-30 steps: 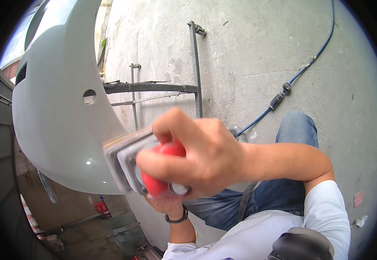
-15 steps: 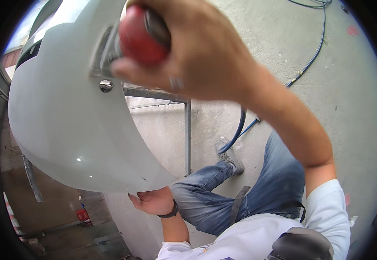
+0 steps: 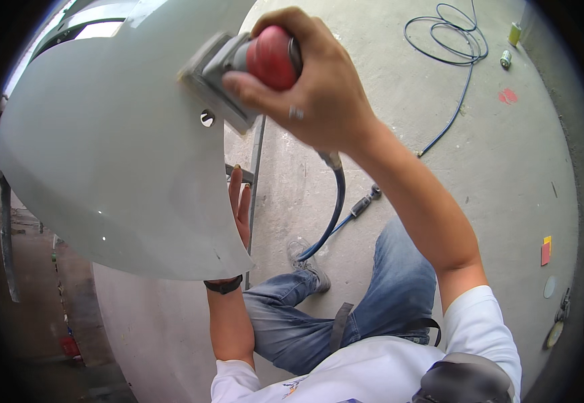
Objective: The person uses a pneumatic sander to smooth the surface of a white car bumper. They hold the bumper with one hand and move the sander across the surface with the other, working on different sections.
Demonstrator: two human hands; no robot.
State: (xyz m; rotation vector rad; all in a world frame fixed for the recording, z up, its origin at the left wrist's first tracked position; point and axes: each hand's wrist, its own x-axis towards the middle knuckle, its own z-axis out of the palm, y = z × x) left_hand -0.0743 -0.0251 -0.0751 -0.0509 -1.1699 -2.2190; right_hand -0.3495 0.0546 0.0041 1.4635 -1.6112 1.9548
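Sander (image 3: 238, 67) under right hand (image 3: 312, 94) fingers (image 3: 252, 91), pressed on white panel (image 3: 117, 161).

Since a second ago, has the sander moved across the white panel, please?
Yes. The sander moved from the white panel's lower edge up past its round hole.

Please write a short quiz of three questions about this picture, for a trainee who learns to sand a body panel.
1. True or false: the right hand grips the red-topped sander against the pale panel.
2. Where is the left hand?
A. on the sander
B. behind the panel's edge
C. on the floor
3. Fill in: the blue hose hangs down from the ____.

Key: 1 true; 2 B; 3 sander.
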